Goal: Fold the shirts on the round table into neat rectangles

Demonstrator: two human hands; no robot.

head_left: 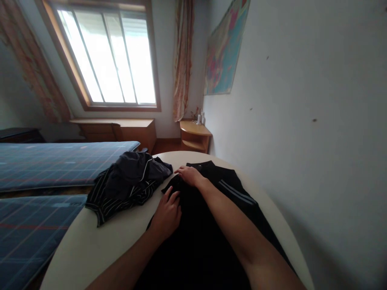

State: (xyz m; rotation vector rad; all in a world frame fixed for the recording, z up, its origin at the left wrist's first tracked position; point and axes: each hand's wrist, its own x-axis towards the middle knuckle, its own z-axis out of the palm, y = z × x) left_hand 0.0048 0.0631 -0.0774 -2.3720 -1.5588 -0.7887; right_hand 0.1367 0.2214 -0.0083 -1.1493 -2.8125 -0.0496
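A black garment with grey stripes (237,192) along one sleeve lies spread on the round table (115,249), its near part running toward me. My left hand (167,214) rests on its left edge, with the fingers apart and slightly bent. Farther up, my right hand (190,175) reaches across the garment's upper part, palm down, fingers stretched to the left. The fabric under both hands is too dark to make out folds. Left of my hands sits a crumpled pile of dark clothes (128,181), partly striped in white.
Two plaid mattresses (60,165) lie beside the table on the left. A wooden desk (136,129) stands under the window, and a corner shelf (196,128) holds small items. The white wall (302,161) runs close along the right side.
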